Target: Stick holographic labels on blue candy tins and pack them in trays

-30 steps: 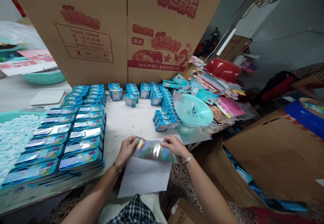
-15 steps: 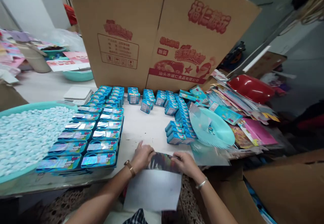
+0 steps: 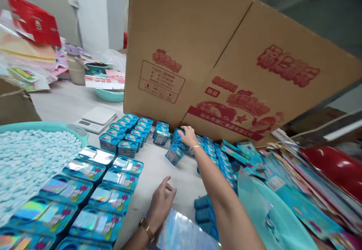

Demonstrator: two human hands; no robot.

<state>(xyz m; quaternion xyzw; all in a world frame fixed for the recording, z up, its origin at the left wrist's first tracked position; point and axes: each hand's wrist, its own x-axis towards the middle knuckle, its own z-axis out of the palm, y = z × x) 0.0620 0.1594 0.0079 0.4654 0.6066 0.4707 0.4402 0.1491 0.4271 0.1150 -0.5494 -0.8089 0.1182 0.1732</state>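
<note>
So a big printed cardboard carton (image 3: 175, 20) is standing along the far edge of the desk (image 3: 157, 167), walling that side off. Two columns of larger blue tins with shiny lids (image 3: 97, 220) are running along the left side, sitting between the left hand (image 3: 162, 201) and a turquoise basin (image 3: 35, 125) full of pale blue candies (image 3: 36, 159). A white scale (image 3: 97, 118) is sitting behind the basin. Over on the right, a turquoise tub (image 3: 288, 210), a heap of printed packaging (image 3: 319, 189) and a red bowl (image 3: 336, 165) are crowding the side.

The right hand (image 3: 189, 136) is resting over a cluster of small blue tins (image 3: 177, 138) near the far edge, fingers pointing left. Can't tell if it's actually pinching one. Just in front, a stray blue tin (image 3: 174, 154) is sitting askew, its printed end facing the near left; looks like its long axis is slanting toward the far right corner.

The left hand is hanging near the close edge, fingers loosely curled, thumb apart, gripping nothing. Right by it, a holographic film piece (image 3: 183, 231) is lying with its top edge slanting down to the right.

The picture's bottom is cutting off the film, the right hand is hiding part of the cluster, and the right forearm is blocking some tins further right. The small lettering is blurring out.
</note>
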